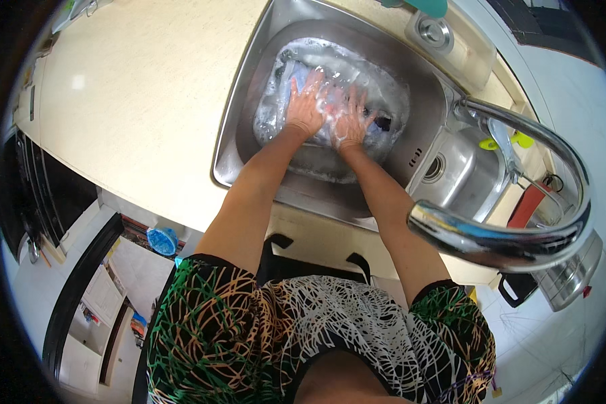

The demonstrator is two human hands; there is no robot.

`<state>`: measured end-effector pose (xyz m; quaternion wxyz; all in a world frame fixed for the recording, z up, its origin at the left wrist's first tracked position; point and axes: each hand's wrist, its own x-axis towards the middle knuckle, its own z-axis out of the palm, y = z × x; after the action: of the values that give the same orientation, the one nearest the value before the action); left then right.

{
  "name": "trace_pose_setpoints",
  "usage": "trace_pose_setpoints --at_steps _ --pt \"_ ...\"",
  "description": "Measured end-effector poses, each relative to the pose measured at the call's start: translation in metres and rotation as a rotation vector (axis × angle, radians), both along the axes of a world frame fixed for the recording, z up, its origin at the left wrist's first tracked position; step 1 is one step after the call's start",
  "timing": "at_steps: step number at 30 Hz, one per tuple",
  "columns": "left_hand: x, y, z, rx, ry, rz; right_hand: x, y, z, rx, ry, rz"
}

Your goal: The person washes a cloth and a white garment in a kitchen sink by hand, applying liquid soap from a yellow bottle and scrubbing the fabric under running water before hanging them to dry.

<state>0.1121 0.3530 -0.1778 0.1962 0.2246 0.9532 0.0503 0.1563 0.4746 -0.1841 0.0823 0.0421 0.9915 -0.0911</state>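
Soapy water fills the bottom of a large stainless steel sink basin [247, 111]. Wet cloth [297, 76], light blue where it shows, lies in the suds, with a dark piece [382, 122] near its right side. My left hand [307, 103] rests palm down with spread fingers on the cloth and foam. Close to its right, my right hand [351, 118] also presses palm down, fingers apart and partly under suds. Foam hides most of the cloth's shape, and whether either hand pinches any of it cannot be seen.
A chrome faucet [500, 242] arches over the right side, near my right forearm. Beside the big basin is a small sink basin [454, 166] with a drain. A clear plastic container [459, 55] stands behind. The pale countertop [131, 101] extends left. A blue basket [162, 240] sits lower left.
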Motion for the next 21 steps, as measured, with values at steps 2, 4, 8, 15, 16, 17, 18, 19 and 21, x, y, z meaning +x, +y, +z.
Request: trace_pose_setpoints --at_steps 2,4,8,15,16,17,18,19,21 --pt "-0.004 0.004 0.0 0.224 0.167 0.028 -0.005 0.0 0.004 0.02 -0.042 -0.016" --pt "-0.002 -0.002 -0.037 0.419 0.19 0.076 -0.003 -0.008 0.012 0.095 -0.012 0.023" --pt "-0.008 0.005 -0.03 0.299 0.188 -0.051 -0.003 0.004 -0.003 0.17 -0.047 0.016" --pt "-0.038 0.003 0.008 0.151 0.356 0.366 0.006 0.027 0.014 -0.003 0.249 -0.334" --pt "-0.035 0.013 0.007 0.115 0.293 0.53 0.007 0.025 0.017 -0.112 0.09 -0.637" --pt "-0.031 0.024 0.006 0.077 0.228 0.694 0.007 0.023 0.019 -0.221 -0.079 -0.935" --pt "-0.025 0.048 0.016 0.034 0.148 0.713 0.01 0.023 0.009 -0.204 -0.127 -0.982" --pt "-0.014 0.06 -0.001 0.086 0.183 0.688 0.008 0.018 0.006 -0.207 -0.133 -0.962" --pt "0.003 0.081 -0.015 0.34 0.128 0.649 0.003 0.011 -0.002 -1.489 0.2 -1.131"
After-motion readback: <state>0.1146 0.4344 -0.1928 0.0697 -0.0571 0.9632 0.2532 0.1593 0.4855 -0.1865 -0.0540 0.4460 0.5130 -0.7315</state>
